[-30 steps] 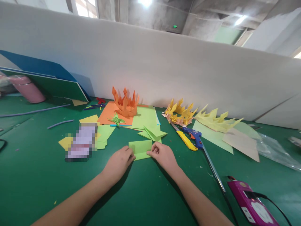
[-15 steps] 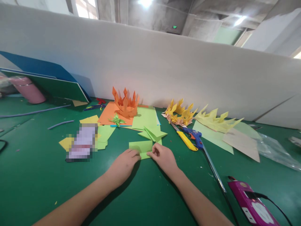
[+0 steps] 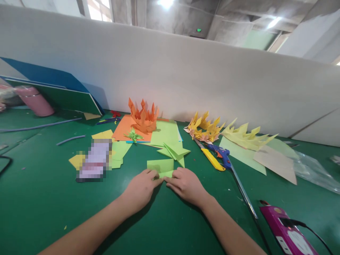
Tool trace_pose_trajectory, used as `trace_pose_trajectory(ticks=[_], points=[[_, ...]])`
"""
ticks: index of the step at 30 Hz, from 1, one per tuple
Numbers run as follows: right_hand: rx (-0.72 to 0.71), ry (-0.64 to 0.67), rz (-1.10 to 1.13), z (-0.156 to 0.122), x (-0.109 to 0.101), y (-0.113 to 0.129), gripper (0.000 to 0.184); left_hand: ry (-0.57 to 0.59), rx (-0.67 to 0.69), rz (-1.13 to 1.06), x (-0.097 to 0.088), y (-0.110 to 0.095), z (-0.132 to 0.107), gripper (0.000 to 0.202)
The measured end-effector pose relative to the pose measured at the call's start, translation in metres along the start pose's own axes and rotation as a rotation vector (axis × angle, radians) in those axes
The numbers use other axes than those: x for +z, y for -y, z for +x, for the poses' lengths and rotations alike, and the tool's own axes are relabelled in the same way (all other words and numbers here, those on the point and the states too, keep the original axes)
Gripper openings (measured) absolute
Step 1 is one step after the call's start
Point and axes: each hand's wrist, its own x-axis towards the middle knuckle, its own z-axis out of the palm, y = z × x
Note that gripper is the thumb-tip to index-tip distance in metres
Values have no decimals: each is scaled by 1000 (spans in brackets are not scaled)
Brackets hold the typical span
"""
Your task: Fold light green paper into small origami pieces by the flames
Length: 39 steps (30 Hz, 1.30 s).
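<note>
A small light-green sheet of paper (image 3: 160, 165) lies on the table before me, with a crease across it and its near edge under my fingers. My left hand (image 3: 142, 187) grips the near left part, thumb and fingers closed on the edge. My right hand (image 3: 187, 186) is closed on the near right part, its fingertips almost meeting those of the left. Just beyond the sheet rest folded green paper pieces (image 3: 174, 151) with pointed ends. The fingers cover much of the near edge.
Behind stand an orange paper crown (image 3: 144, 120) and a yellow paper crown (image 3: 205, 127). To the right lie a yellow utility knife (image 3: 212, 159), a blue glue gun (image 3: 224, 156) and a magenta power strip (image 3: 287, 226). A phone-like blurred object (image 3: 95, 159) and a pink bottle (image 3: 34, 101) are left.
My right hand has moved from the sheet's right side down and inward along its near edge, close to my left fingertips. The left fingers have shifted slightly toward the middle.
</note>
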Motion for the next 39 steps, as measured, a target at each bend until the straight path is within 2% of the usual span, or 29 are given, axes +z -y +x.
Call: trace_pose_trajectory(ticks=[6,13,20,26,29,33,36,39], points=[[55,1,78,-6,-5,-12,27,-49,13,-30,1,2,-1,35],[77,12,155,-10,-11,-20,30,-108,1,-128,-4,15,-6,37],[74,-1,177,-9,-10,-19,32,-58,-28,-110,-19,28,-10,40],[61,-16,166,-8,-10,-18,31,-77,-18,-118,-21,37,-11,38],[53,-27,175,-7,-9,-18,29,-144,16,-97,-18,35,-8,36],[55,-43,190,-5,-8,-15,28,-300,74,-119,-11,26,-2,29],[65,-53,195,-4,-8,-14,27,-272,149,-144,-6,22,1,16],[67,-66,199,-2,-8,-13,27,-218,171,-103,-3,22,4,15]])
